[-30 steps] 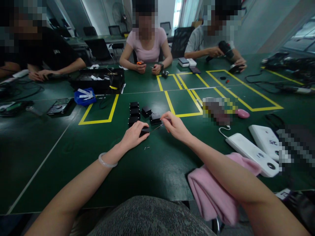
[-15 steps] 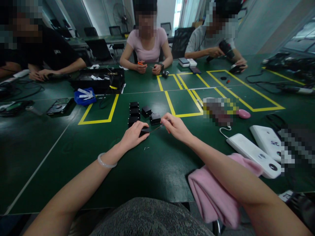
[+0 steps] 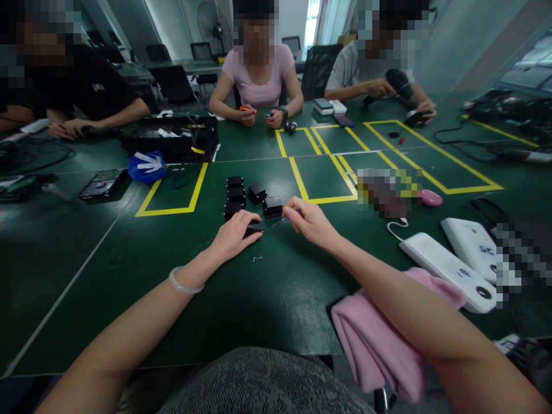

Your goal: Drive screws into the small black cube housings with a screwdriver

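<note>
My left hand (image 3: 235,234) is closed around a small black box (image 3: 252,230), pressing it to the green table. Pinched in my right hand (image 3: 311,221) is a thin screwdriver (image 3: 276,223), whose shaft slants down to the left with its tip at the box's right end. Just beyond my fingers stand several similar black boxes: a column on the left with a near one (image 3: 233,210), and two to its right, a far one (image 3: 257,193) and a closer one (image 3: 272,206). Tiny screws (image 3: 257,259) lie on the table nearer to me.
White power banks (image 3: 448,270) and a pink cloth (image 3: 379,339) lie at my right, near a pink mouse (image 3: 431,198). A black bin (image 3: 172,138) and blue pouch (image 3: 147,167) stand at the far left. Several people work around the table, one holding an orange-handled tool (image 3: 248,109).
Both hands keep nearly the same place on the black box and screwdriver. The view has shifted very slightly; the boxes and screws stay where they were.
</note>
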`<state>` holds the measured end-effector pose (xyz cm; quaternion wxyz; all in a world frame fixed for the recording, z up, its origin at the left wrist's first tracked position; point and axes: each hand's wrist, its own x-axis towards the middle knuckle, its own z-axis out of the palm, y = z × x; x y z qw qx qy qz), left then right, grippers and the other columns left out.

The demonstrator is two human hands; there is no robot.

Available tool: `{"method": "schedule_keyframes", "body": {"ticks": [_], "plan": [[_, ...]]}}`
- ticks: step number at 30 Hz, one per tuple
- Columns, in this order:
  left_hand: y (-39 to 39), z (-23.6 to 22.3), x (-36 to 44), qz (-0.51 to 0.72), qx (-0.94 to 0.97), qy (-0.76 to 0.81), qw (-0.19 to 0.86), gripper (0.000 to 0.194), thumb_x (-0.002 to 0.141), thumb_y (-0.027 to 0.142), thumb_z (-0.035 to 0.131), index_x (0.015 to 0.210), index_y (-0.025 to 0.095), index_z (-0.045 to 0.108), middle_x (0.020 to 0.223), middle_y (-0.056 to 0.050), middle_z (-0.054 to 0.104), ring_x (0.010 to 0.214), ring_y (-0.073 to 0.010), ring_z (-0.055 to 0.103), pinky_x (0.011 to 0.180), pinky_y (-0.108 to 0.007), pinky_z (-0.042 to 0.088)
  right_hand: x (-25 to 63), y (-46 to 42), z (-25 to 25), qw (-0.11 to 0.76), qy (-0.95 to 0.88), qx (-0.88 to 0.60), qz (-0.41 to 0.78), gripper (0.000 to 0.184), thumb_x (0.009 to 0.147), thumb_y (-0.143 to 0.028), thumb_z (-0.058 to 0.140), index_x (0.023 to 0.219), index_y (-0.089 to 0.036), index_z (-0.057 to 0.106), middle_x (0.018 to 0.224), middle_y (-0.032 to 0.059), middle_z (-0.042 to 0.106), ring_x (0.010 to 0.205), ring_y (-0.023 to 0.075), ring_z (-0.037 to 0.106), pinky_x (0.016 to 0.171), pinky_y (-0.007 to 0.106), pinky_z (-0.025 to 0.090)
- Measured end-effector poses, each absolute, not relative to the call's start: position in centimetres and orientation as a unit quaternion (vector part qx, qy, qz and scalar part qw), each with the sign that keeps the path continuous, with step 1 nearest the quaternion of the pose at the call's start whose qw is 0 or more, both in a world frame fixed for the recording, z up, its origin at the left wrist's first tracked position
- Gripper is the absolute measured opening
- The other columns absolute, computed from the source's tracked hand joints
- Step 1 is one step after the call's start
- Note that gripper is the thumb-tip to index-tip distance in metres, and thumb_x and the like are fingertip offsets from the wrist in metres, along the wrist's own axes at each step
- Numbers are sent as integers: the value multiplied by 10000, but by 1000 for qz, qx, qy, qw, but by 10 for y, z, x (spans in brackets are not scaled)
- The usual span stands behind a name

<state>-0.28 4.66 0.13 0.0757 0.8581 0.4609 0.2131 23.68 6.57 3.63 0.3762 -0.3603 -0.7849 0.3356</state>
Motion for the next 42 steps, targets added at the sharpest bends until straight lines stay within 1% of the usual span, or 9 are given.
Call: {"method": "schedule_keyframes", "body": {"ticks": [6,8,14,20,26,31,33,38,42], "plan": [[46,1,-3,213,859,460,77,270,943,283,594,1187,217,501,1150,-74,580,1068,-253,588,876,-407,531,238,65,36,387,-781,-356,339,55,984,-256,436,981,-209,464,596,-84,471,468,83,442,541,248,345],[46,1,-3,211,858,461,77,277,944,288,595,1194,218,498,1157,-75,578,1073,-255,587,873,-407,533,238,66,37,387,-780,-357,339,60,981,-259,438,970,-208,466,591,-84,471,471,83,445,541,247,345],[45,3,-2,203,855,470,77,271,944,294,584,1191,223,499,1157,-77,579,1056,-259,594,839,-406,543,238,66,39,364,-775,-385,344,219,980,-355,470,824,-204,489,494,-93,421,415,77,403,494,241,303],[44,5,-1,206,852,474,81,275,939,296,581,1192,229,496,1162,-77,576,1070,-262,589,846,-414,544,238,67,38,379,-769,-369,359,86,982,-285,444,949,-214,481,498,-99,445,425,95,448,510,248,341],[44,4,0,207,849,478,86,281,931,292,587,1188,223,499,1162,-76,575,1074,-260,585,841,-400,539,237,68,38,368,-766,-386,359,177,973,-336,475,850,-209,491,469,-96,423,399,86,411,475,243,303],[44,4,-1,211,850,475,85,283,928,288,590,1189,223,500,1163,-76,576,1080,-261,584,862,-411,533,237,69,36,391,-759,-367,368,73,972,-285,461,944,-217,455,517,-103,432,414,87,425,483,244,323],[44,4,-1,211,850,475,86,280,928,283,588,1188,226,500,1162,-76,576,1076,-261,586,853,-409,535,237,70,35,394,-761,-362,367,58,969,-267,460,942,-217,453,526,-102,437,425,83,430,491,240,330],[44,4,-1,209,849,477,91,284,927,292,587,1189,231,496,1165,-75,572,1072,-264,588,837,-411,544,238,70,36,374,-758,-395,359,193,976,-343,473,831,-215,469,463,-99,418,407,81,415,474,242,305],[45,5,-1,203,849,479,91,285,927,288,589,1188,227,492,1172,-80,570,1076,-266,587,829,-409,545,238,70,36,385,-752,-384,372,87,964,-285,474,913,-216,466,502,-102,434,415,84,433,482,244,330]]}}
